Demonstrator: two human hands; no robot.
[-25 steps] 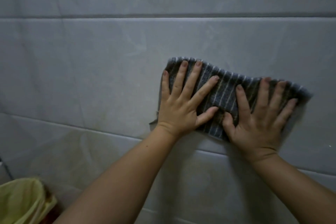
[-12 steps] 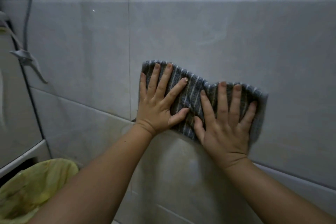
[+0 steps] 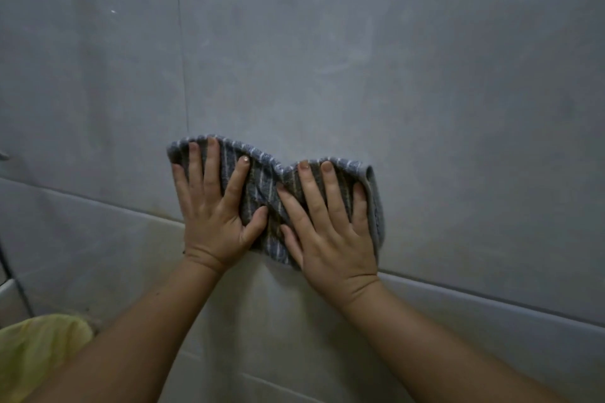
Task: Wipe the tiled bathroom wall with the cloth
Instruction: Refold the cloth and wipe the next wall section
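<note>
A grey-blue striped cloth (image 3: 262, 193) lies bunched against the grey tiled wall (image 3: 360, 69), just above a horizontal grout line. My left hand (image 3: 216, 216) presses flat on the cloth's left part with fingers spread and straight. Beside it, my right hand (image 3: 330, 232) presses flat on the right part, its thumb close to my left thumb. The cloth's right edge folds over past my right little finger. Much of the cloth is hidden under both palms.
A bin lined with a yellow-green bag (image 3: 36, 353) stands at the lower left, below my left forearm. A thin dark cable or pipe (image 3: 13, 275) runs down the left edge. Large grey tiles fill the rest of the view.
My hands have come closer together, bunching the cloth between them into a narrower shape. The view has shifted back to the right, so the corner fixtures at the left are mostly out of sight.
</note>
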